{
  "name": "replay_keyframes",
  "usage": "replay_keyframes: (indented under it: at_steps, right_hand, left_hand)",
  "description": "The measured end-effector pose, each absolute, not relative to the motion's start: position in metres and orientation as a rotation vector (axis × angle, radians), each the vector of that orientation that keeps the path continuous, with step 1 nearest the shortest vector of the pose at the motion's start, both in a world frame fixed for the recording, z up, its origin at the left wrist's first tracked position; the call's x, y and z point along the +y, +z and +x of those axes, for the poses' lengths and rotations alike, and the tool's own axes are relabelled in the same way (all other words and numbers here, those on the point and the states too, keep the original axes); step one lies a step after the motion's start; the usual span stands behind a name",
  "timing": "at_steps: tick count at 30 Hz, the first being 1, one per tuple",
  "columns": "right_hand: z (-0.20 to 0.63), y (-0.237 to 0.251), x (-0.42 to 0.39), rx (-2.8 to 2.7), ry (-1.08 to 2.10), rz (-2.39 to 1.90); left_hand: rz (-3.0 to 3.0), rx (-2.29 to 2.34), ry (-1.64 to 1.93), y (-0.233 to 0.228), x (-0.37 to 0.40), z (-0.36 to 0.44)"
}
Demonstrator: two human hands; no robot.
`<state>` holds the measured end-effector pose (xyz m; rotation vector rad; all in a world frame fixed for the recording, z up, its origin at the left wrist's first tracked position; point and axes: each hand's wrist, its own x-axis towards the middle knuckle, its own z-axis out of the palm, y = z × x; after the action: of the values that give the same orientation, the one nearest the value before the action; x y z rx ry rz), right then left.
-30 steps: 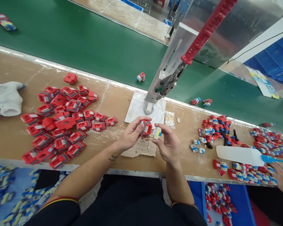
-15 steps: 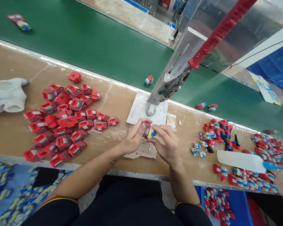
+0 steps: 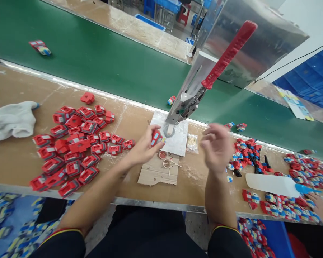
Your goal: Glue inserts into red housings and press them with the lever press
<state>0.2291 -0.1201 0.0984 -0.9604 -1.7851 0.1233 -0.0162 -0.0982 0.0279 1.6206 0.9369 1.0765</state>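
Observation:
My left hand (image 3: 145,146) is closed round a small toy vehicle piece (image 3: 156,137), red with a blue patch and a bit of yellow, just in front of the lever press (image 3: 181,107). Off to the right, my right hand (image 3: 216,148) is raised over the bench, smeared by motion, its fingers loosely bent and apart, with nothing visible in them. Below the left hand, two small round dishes of reddish paste, the upper dish (image 3: 163,154) and the lower dish (image 3: 167,163), rest by a torn cardboard piece (image 3: 156,174). Cotton swabs (image 3: 174,164) lie across the lower dish.
Red toy shells (image 3: 78,145) are heaped at left beside a white glove (image 3: 13,120). A bag of swabs (image 3: 192,143) lies by the press plate. Toy parts (image 3: 247,152) and a white bottle (image 3: 270,184) are at right, near another person's hand (image 3: 317,204). A green conveyor (image 3: 110,61) runs behind.
My right hand has let go of the toy piece and moved right. My left hand keeps the piece, having shifted slightly left and up, exposing the paste dishes.

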Motion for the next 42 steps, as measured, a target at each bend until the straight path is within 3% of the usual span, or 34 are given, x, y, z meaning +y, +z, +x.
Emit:
replay_keyframes:
  at_steps: [4,10,20,26,29,33,37,42]
  right_hand:
    - [0.246,0.146,-0.056,-1.611,0.194,-0.932]
    - [0.235,0.178,0.01,-1.691,0.455,-0.943]
    - [0.195,0.206,-0.019,-1.676,0.379,-0.863]
    - [0.208,0.179,-0.087,-1.912,0.328,-0.749]
    - [0.218,0.141,-0.124,-2.08,0.49,-0.687]
    - [0.211,0.101,-0.135,-1.671,0.774,-0.904]
    - [0.188,0.109,-0.129,-1.426,1.38,-0.83]
    - [0.171,0.13,-0.134,-1.237,1.433,-0.848]
  left_hand:
    - [1.842,0.888,1.046,0.031,-0.047,-0.017]
    - [2.047,0.865,1.065,0.026,-0.014,-0.003]
    - [1.921,0.974,1.143,0.0,-0.015,0.009]
    - [1.789,0.867,1.163,-0.008,-0.017,0.018]
    - [1.745,0.838,1.171,-0.013,-0.019,0.019]
    - [1.749,0.929,1.153,-0.017,-0.022,0.021]
    - [1.757,0.993,1.193,-0.019,-0.026,0.026]
    - [1.75,0.958,1.253,-0.021,-0.029,0.031]
